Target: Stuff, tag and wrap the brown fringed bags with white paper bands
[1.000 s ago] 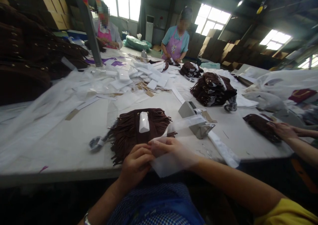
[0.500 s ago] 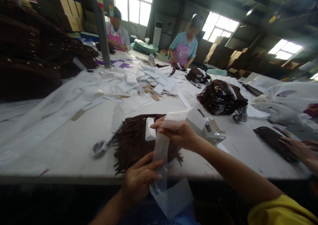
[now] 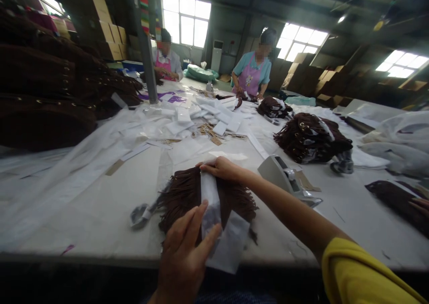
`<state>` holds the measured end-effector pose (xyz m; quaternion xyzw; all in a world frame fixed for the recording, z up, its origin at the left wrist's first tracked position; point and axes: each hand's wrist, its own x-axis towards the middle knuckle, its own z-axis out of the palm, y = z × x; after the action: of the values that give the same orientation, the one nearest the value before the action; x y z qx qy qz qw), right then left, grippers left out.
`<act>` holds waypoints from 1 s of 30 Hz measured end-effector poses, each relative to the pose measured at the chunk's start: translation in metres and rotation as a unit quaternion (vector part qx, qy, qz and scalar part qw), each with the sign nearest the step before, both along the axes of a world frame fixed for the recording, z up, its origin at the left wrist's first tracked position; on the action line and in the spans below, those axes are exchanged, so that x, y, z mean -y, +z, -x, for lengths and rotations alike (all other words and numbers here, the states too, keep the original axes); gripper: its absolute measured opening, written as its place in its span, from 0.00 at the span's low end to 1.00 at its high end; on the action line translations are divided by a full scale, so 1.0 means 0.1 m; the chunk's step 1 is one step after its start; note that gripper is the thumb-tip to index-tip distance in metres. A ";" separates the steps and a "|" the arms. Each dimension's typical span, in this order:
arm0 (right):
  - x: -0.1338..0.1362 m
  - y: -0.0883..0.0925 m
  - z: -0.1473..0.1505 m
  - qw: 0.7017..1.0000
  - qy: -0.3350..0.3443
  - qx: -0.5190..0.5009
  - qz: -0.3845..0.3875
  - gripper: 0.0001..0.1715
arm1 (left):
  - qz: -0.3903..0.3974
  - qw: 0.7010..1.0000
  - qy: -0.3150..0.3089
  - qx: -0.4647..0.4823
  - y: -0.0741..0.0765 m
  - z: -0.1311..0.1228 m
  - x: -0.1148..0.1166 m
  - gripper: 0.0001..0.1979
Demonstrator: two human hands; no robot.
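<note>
A dark brown fringed bag point(image 3: 181, 192) lies on the white table near its front edge. Down the middle of the bag runs a strip of white translucent paper point(image 3: 210, 192), whose loose lower end sticks out over the table edge. My right hand point(image 3: 219, 167) grips the top of the strip at the bag's upper edge. Lower down, my left hand point(image 3: 187, 241) has its thumb and fingers on either side of the strip, holding it against the bag. A plastic-wrapped end piece point(image 3: 140, 215) lies left of the bag.
A grey tape dispenser point(image 3: 281, 176) stands right of my right forearm. Stacked brown bags point(image 3: 310, 138) lie behind it. White packets point(image 3: 214, 116) cover the table's middle. A brown heap point(image 3: 43, 85) rises at left. Two people stand across the table; another person's hand point(image 3: 420, 203) is at right.
The strip has come down from above the bag onto its middle, covering the white packet there. My right hand has moved to the bag's top edge. The view has shifted slightly.
</note>
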<state>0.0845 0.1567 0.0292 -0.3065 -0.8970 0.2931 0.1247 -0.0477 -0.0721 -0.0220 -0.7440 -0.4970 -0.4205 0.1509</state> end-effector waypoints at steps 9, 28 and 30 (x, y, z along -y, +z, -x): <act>-0.37 -0.09 0.02 0.984 0.010 0.116 0.133 0.35 | 0.078 0.982 -0.126 -0.118 -0.30 0.05 -0.11 0.25; -0.82 -0.11 0.07 0.941 0.033 0.231 0.247 0.15 | -0.040 0.989 -0.080 -0.121 -0.78 0.01 -0.14 0.08; -0.86 -0.11 0.08 0.919 0.042 0.241 0.311 0.13 | -0.043 0.990 -0.074 -0.111 -0.78 0.00 -0.14 0.07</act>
<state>0.0767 0.2425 0.0184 -0.3527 -0.7759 0.4795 -0.2089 -0.0475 -0.0580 -0.1000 -0.8136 -0.4017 -0.3667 0.2054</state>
